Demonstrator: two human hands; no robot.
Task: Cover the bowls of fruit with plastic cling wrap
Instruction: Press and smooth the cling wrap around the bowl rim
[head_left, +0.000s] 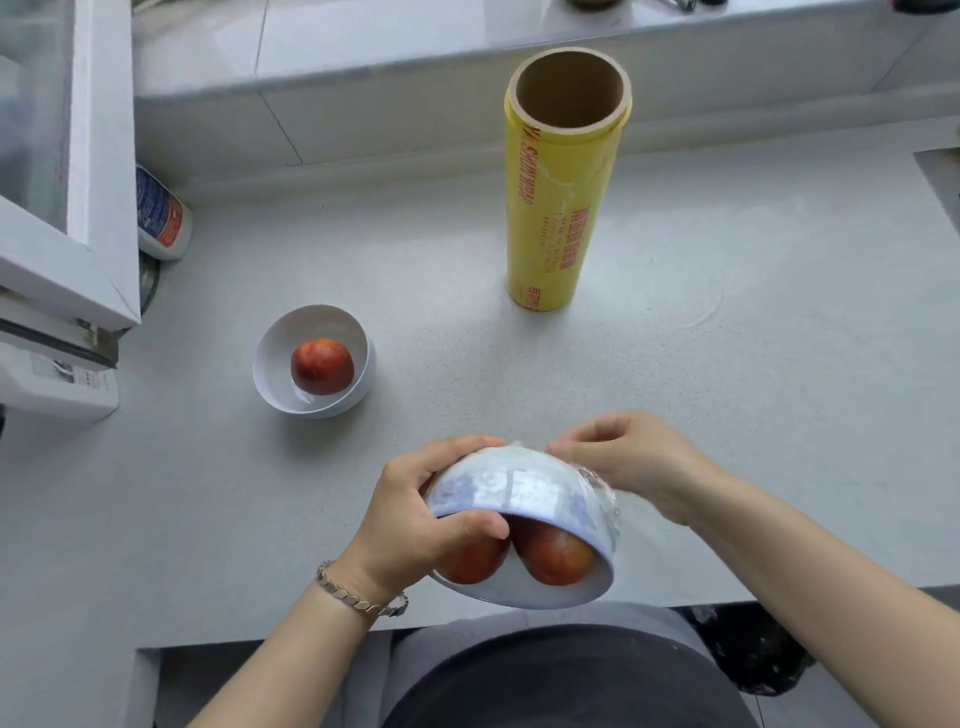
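A white bowl (524, 493) with two red fruits (553, 556) is tilted toward me above the counter's near edge, its mouth facing me. My left hand (415, 514) grips its left rim, thumb over the opening. Clear cling wrap (605, 493) lies bunched on the bowl's right outer side, and my right hand (634, 457) pinches it against the bowl's base. A second white bowl (270, 364) holding one red fruit (322, 366) stands uncovered on the counter to the left. The yellow cling wrap roll (558, 208) stands upright farther back.
The grey counter (727, 364) ends at a near edge by my body. A white cabinet corner (78, 249) juts in at the left, with a white bottle (161, 215) lying behind it. A raised ledge (363, 67) runs along the back.
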